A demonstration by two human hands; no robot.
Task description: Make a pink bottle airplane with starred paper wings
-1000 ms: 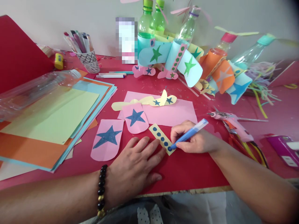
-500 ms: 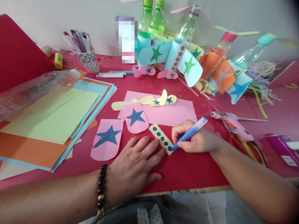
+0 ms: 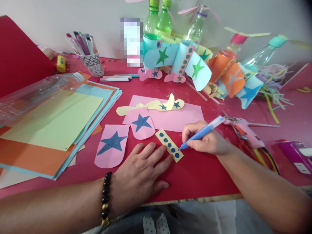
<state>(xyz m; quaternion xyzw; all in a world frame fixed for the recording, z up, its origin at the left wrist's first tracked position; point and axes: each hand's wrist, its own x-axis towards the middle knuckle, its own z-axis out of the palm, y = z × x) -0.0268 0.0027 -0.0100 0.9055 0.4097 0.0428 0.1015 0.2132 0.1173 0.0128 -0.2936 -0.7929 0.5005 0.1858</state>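
Observation:
A blue marker [image 3: 202,132] is gripped in my right hand [image 3: 207,139], its tip near the right edge of a pale yellow paper strip [image 3: 168,140]. Down the strip runs a row of several dark blue dots. My left hand [image 3: 146,172] lies flat with fingers spread, its fingertips on the strip's left edge. To the left rest two pink paper pieces, one pink rounded piece [image 3: 102,159] and a second pink piece [image 3: 142,131], each with a blue star. Behind them a yellow paper shape [image 3: 153,105] with small stars lies across a pink sheet [image 3: 190,118].
Stacked coloured sheets [image 3: 56,120] and a clear bottle [image 3: 48,89] occupy the left. At the back stand a pen cup [image 3: 92,63] and several decorated bottles [image 3: 152,26]. A pink glue gun [image 3: 251,131] lies at right, near a purple box [image 3: 296,156].
My right hand has shifted slightly right and up with the marker, its tip moving off the lowest dot. The left hand has stayed in place.

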